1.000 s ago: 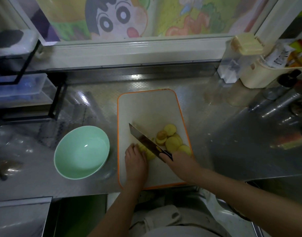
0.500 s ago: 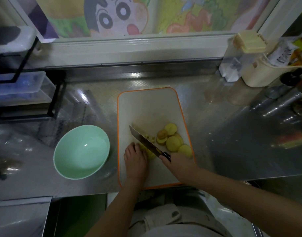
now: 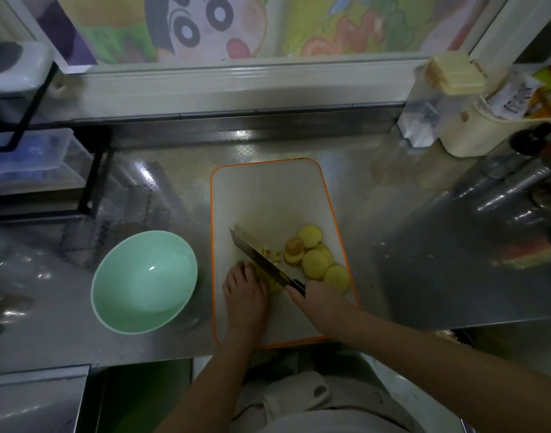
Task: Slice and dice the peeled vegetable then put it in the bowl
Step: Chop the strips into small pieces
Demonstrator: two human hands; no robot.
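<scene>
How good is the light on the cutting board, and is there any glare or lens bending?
Head view: dim overall, yet the cutting board and yellow slices read clearly; glare streaks the steel counter at right; the wide-angle lens bows the window sill.

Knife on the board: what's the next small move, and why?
Probably a short downward cut close beside the left hand. The right hand grips the knife, its blade slanting across the cutting board against the yellow piece that the left hand holds down. Only a few diced bits lie beyond the blade, the round slices are uncut, and the bowl holds nothing.
</scene>
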